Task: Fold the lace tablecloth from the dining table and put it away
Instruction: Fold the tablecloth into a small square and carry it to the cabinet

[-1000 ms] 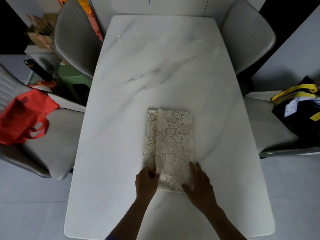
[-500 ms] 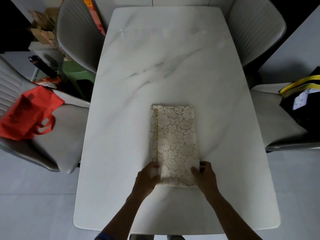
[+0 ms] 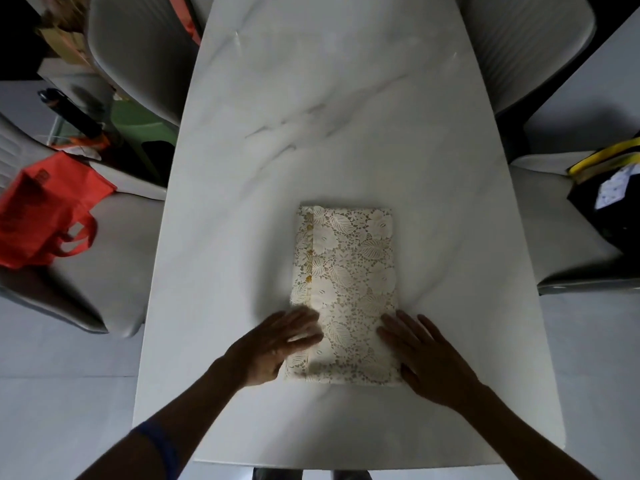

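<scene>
A grey padded chair [image 3: 138, 53] stands at the far left of the scene, its ribbed back turned toward the middle, and a second grey chair [image 3: 530, 46] stands at the far right. On the near left a third chair [image 3: 104, 268] carries a red cloth bag [image 3: 41, 216] with looped handles, lying on the seat. On the near right a fourth chair [image 3: 554, 230] bears a black bag [image 3: 609, 206] with yellow trim and a white tag. Behind the left chairs stand a green stool [image 3: 142, 126], a dark bottle [image 3: 69, 110], and some cardboard [image 3: 65, 39], partly hidden. The floor [image 3: 52, 410] is pale grey.
</scene>
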Action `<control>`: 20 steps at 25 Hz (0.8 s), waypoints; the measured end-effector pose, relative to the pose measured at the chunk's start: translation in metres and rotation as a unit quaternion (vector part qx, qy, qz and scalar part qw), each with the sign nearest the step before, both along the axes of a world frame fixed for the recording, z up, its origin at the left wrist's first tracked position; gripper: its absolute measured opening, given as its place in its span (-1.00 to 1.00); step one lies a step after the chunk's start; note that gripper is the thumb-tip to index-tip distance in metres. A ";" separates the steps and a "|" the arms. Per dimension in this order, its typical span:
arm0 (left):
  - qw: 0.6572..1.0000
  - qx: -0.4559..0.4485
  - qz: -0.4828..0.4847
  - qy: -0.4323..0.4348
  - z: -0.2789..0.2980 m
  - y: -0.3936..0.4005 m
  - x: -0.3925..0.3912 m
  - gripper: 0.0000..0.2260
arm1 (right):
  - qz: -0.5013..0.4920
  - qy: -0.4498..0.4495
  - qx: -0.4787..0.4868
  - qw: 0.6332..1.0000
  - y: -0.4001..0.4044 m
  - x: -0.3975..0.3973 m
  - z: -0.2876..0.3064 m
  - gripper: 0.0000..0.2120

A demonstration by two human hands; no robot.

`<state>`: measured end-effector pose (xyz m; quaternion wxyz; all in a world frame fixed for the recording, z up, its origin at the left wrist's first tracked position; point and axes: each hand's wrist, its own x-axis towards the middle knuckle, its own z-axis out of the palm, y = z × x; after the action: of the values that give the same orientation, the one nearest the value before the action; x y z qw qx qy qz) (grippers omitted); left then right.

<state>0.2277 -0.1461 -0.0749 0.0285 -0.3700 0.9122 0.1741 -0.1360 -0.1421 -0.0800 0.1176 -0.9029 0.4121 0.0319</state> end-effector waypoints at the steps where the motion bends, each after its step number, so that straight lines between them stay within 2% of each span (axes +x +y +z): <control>1: 1.000 0.008 -0.024 -0.008 -0.006 -0.007 0.004 -0.30 | 0.014 0.006 0.009 1.000 -0.006 -0.004 -0.004 -0.35; 5: 0.997 0.037 0.013 -0.059 -0.019 0.004 -0.001 -0.14 | 0.035 0.020 0.013 0.999 -0.001 -0.009 -0.015 -0.24; 8: 0.996 0.033 0.081 -0.001 -0.026 0.005 -0.009 -0.16 | 0.050 -0.001 0.008 0.999 0.001 -0.004 -0.021 -0.29; 10: 0.991 0.010 0.119 0.054 -0.023 -0.010 -0.013 -0.29 | 0.026 -0.038 0.004 0.999 -0.005 0.000 -0.018 -0.31; 12: 0.977 0.044 0.143 0.150 -0.019 -0.022 -0.016 -0.53 | -0.026 -0.104 0.017 0.994 -0.012 0.004 -0.014 -0.40; 14: 0.937 0.127 0.183 0.268 -0.013 -0.028 -0.019 -0.73 | -0.103 -0.220 0.089 0.966 -0.021 0.010 -0.007 -0.57; 15: 0.903 0.189 0.227 0.311 -0.010 -0.031 -0.020 -0.76 | -0.159 -0.277 0.140 0.937 -0.028 0.014 -0.001 -0.66; 16: 0.867 0.237 0.292 0.327 -0.008 -0.031 -0.021 -0.70 | -0.225 -0.310 0.190 0.904 -0.035 0.019 0.005 -0.77; 17: 0.835 0.270 0.361 0.315 -0.007 -0.031 -0.023 -0.64 | -0.284 -0.316 0.238 0.874 -0.042 0.023 0.010 -0.86; 18: 0.811 0.286 0.417 0.293 -0.006 -0.031 -0.026 -0.68 | -0.320 -0.313 0.269 0.853 -0.047 0.025 0.012 -0.83; 19: 0.793 0.296 0.459 0.270 -0.007 -0.032 -0.029 -0.77 | -0.335 -0.312 0.284 0.843 -0.050 0.026 0.013 -0.77; 20: 0.776 0.312 0.482 0.261 -0.007 -0.033 -0.031 -0.73 | -0.340 -0.311 0.295 0.837 -0.053 0.027 0.013 -0.75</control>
<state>0.1972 -0.1788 -0.0815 -0.1843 -0.6725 0.4823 0.5302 -0.1086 -0.1948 -0.0668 0.5037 -0.5910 0.6059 -0.1730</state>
